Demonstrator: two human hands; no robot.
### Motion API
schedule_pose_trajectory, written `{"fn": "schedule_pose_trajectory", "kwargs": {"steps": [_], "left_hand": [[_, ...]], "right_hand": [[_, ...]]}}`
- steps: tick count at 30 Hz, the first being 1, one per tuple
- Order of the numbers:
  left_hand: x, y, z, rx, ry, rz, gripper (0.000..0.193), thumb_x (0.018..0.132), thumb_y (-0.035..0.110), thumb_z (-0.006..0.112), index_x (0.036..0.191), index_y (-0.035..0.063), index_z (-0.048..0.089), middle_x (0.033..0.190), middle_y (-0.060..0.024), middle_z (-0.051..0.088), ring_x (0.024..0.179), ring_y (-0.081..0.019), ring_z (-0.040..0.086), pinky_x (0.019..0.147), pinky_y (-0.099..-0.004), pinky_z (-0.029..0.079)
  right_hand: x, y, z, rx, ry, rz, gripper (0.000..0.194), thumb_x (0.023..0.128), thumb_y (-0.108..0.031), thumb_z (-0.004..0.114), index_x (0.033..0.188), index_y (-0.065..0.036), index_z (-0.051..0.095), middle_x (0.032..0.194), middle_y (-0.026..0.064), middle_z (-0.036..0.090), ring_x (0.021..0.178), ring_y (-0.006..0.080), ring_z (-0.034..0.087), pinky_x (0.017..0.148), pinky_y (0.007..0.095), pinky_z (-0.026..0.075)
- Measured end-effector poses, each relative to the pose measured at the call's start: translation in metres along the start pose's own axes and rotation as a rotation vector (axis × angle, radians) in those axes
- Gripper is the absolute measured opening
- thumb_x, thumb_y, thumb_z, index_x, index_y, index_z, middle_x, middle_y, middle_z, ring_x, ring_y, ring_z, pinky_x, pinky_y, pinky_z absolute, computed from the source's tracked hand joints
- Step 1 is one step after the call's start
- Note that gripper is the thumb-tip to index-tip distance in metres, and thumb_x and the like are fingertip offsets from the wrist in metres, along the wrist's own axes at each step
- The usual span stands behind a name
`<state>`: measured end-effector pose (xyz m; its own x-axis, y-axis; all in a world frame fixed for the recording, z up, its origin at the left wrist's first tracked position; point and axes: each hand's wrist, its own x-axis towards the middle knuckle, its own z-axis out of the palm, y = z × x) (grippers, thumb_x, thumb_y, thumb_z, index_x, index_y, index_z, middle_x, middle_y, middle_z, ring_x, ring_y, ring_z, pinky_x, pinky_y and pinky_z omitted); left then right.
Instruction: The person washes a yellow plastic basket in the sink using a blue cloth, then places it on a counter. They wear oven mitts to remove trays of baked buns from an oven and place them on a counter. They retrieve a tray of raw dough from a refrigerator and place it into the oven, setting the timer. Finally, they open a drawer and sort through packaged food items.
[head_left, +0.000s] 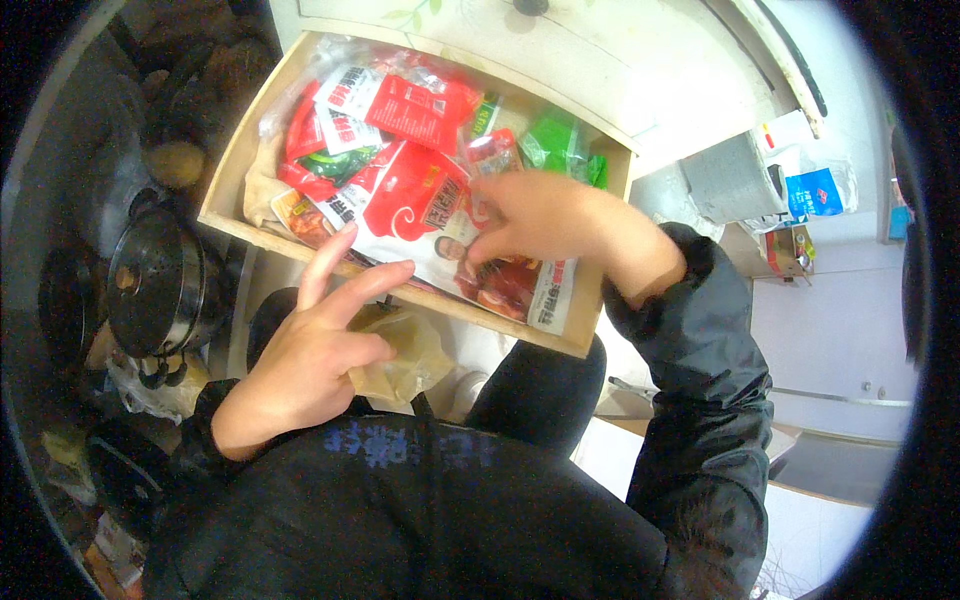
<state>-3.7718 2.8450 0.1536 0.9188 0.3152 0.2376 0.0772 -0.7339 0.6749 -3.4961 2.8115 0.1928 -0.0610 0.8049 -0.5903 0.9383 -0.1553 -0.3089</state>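
Observation:
A wooden drawer (292, 244) is pulled out before me, filled with plastic food packets. My left hand (304, 360) has its fingers spread and holds nothing; its fingertips are over the drawer's front edge. Slightly blurred, my right hand (555, 217) reaches in from the right over a large red and white food packet (390, 202). Its thumb and fingers are apart at that packet, but whether they grip it cannot be seen. Smaller red and white packets (412, 109) lie towards the back, and a green packet (555, 139) is behind my right hand.
The white cabinet front (600, 67) rises behind the drawer. At left stands a lidded metal pot (154, 281). A yellowish plastic bag (409, 356) is below the drawer, near my knee (547, 390). On the right are a grey container (731, 180) and a blue packet (817, 195).

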Motion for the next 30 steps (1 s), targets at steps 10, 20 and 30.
{"fn": "schedule_pose_trajectory", "kwargs": {"steps": [10,20,30], "left_hand": [[-0.001,-0.005,0.001,0.023,-0.043,-0.001,0.016,0.057,0.007,0.074,0.073,0.011,0.071,0.138,-0.0109,0.048,0.139,-0.0452,0.016,0.111,-0.0543,0.018],[-0.002,-0.002,-0.001,0.006,-0.033,0.001,0.022,0.054,-0.009,0.065,0.071,0.0051,0.067,0.14,-0.0078,0.044,0.139,-0.0439,0.015,0.111,-0.0497,0.025],[-0.003,-0.004,0.0,-0.006,-0.018,0.019,0.021,0.054,-0.008,0.065,0.071,0.0051,0.068,0.141,-0.0068,0.044,0.14,-0.0428,0.014,0.111,-0.0488,0.025]], "right_hand": [[0.009,0.012,-0.009,-0.172,0.045,0.091,0.065,0.075,-0.026,0.07,0.128,0.004,0.047,0.125,0.0251,0.053,0.112,0.0363,0.056,0.091,0.0394,0.047],[0.034,0.042,0.013,-0.188,0.166,0.281,0.048,0.079,-0.005,0.058,0.127,0.0,0.049,0.126,0.0227,0.054,0.112,0.0369,0.056,0.09,0.0391,0.048],[0.028,0.025,0.006,-0.19,0.267,0.311,0.055,0.08,-0.009,0.062,0.13,0.001,0.041,0.123,0.0236,0.056,0.113,0.0396,0.055,0.091,0.0423,0.047]]}}
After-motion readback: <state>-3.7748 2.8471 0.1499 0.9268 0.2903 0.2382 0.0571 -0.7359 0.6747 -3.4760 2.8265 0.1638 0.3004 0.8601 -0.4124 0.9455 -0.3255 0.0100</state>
